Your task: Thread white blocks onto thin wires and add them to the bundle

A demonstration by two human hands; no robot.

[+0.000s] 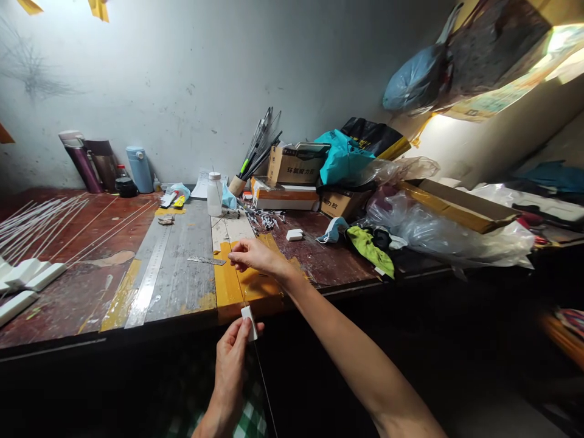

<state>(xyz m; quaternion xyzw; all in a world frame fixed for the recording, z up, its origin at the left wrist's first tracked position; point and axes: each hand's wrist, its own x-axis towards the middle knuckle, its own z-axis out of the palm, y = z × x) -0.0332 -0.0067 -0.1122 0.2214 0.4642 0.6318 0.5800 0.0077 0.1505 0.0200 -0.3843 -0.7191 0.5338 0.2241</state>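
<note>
My left hand [233,350] pinches a small white block [249,322] between thumb and fingers, just off the front edge of the bench. A thin wire [264,380] runs up from below to the block and on beyond it toward my right hand; whether it goes through the block or along it, I cannot tell. Above the orange-taped strip [253,286], my right hand [250,254] is closed, thumb against fingers, on the wire's upper part. Flat on the bench left of it lies a small metal ruler [206,261].
White blocks with long thin rods [45,277] lie at the left. A long steel ruler [148,280] is on the grey board. Behind stand a white-capped bottle [214,194], flasks [139,170] and cartons [292,165]. Plastic bags [424,222] cover the right side.
</note>
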